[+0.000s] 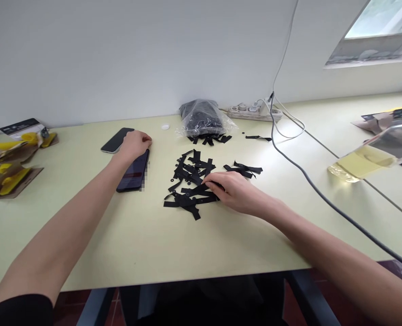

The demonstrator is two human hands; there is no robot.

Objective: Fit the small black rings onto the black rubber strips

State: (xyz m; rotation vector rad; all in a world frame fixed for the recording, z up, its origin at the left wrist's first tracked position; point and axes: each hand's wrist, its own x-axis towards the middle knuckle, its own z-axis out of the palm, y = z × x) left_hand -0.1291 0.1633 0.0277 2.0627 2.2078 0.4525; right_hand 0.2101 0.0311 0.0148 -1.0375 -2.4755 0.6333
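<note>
My left hand (136, 143) is over the far end of a dark smartphone (133, 174), its fingers curled together near the phone's top edge. Whether they grip the phone or something small is hidden. Beside that wrist lies a second phone (114, 140). My right hand (233, 190) has thumb and forefinger pinched at the right side of a loose pile of black fabric strips (187, 199). One black strip (203, 189) meets those fingertips. Small round black pieces (189, 183) are scattered among the strips.
Behind the pile sits a clear plastic bag (204, 118) of black material. More strips (243, 170) lie to the right. A power strip (255, 112), a grey cable (309, 179), a container of yellow liquid (360, 163) and yellow packaged items (9, 176) share the table.
</note>
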